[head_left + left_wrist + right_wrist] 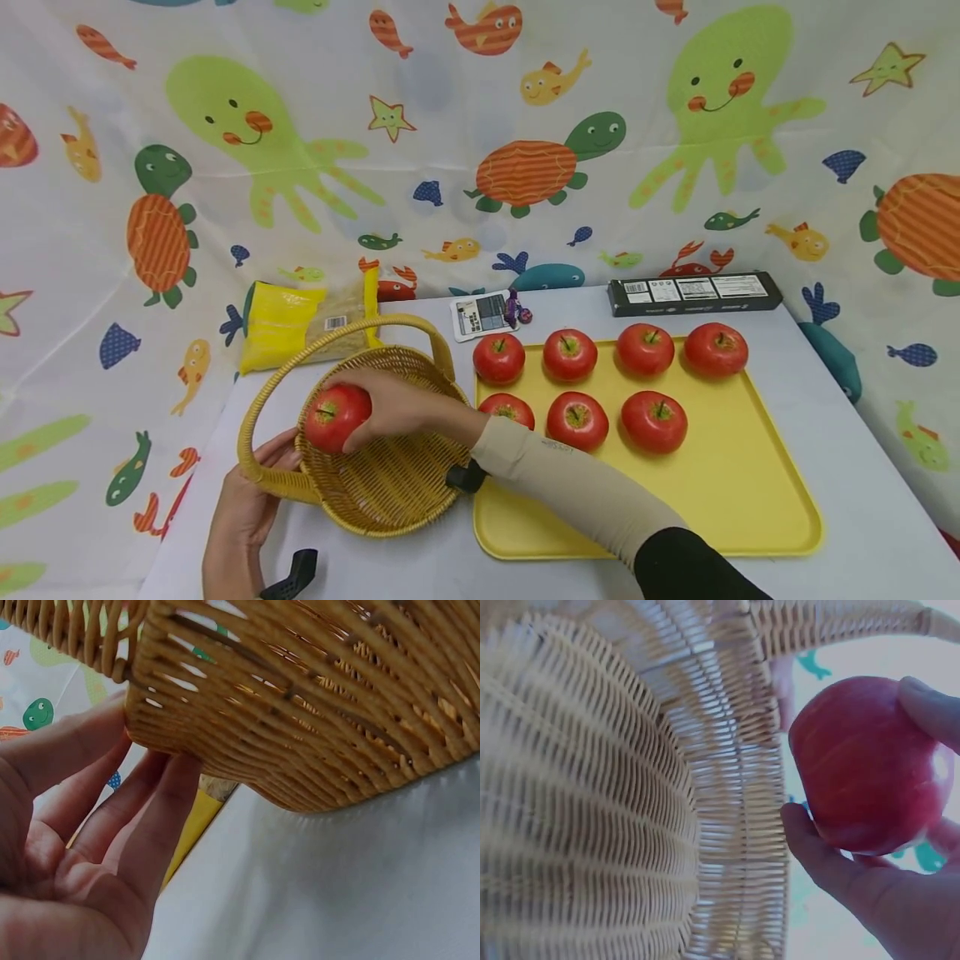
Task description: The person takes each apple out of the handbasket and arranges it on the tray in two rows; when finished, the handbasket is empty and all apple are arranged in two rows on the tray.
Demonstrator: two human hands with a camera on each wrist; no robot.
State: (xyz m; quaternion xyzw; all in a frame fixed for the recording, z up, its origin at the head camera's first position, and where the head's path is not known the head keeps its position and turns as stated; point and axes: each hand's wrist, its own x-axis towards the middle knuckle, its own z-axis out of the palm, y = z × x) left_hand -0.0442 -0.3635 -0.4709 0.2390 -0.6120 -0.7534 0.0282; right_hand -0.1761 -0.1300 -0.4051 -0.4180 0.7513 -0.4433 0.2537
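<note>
In the head view my right hand [392, 403] grips a red apple [337, 418] over the left side of a wicker basket [390, 483]. Thumb and fingers wrap the apple [870, 765] in the right wrist view, where it hangs by the rim and the woven inside of the basket [592, 795] shows no fruit. My left hand [255, 492] holds the basket's left end, below the foot of its arched handle. Seen from the left wrist, that hand [90, 832] pinches the woven edge of the basket [300, 712] between thumb and fingers.
Right of the basket lies a yellow tray [735, 492] with several red apples [576, 421] in two rows, partly under my right forearm. Behind stand a yellow bag [285, 321], a small white packet [480, 317] and a long black box [693, 293] before a printed cloth.
</note>
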